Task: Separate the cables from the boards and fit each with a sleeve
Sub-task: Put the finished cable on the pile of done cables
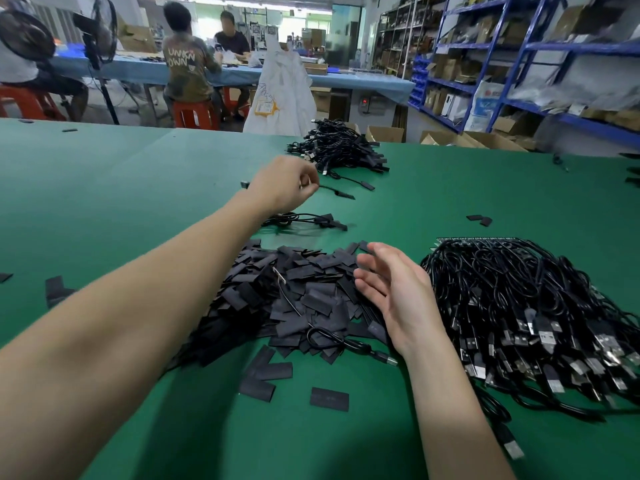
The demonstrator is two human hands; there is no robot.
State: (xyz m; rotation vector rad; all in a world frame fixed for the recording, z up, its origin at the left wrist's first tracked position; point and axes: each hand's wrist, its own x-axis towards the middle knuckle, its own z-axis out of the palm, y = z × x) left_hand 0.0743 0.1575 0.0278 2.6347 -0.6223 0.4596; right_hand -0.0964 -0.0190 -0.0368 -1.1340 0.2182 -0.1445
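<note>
Your left hand (284, 183): extended over the table, fingers curled; whether they pinch a cable, you cannot tell.
Your right hand (394, 292): fingers apart, beside the sleeve pile (294, 289).

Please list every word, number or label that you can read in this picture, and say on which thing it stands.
"UNKN OWN": white letters in two rows on the back of a seated person's shirt.
Yellow label on the white sack: print too small to read.
Red display on the grey box under the far table: too blurred.
Boxes on the blue shelves: print unreadable.
</note>
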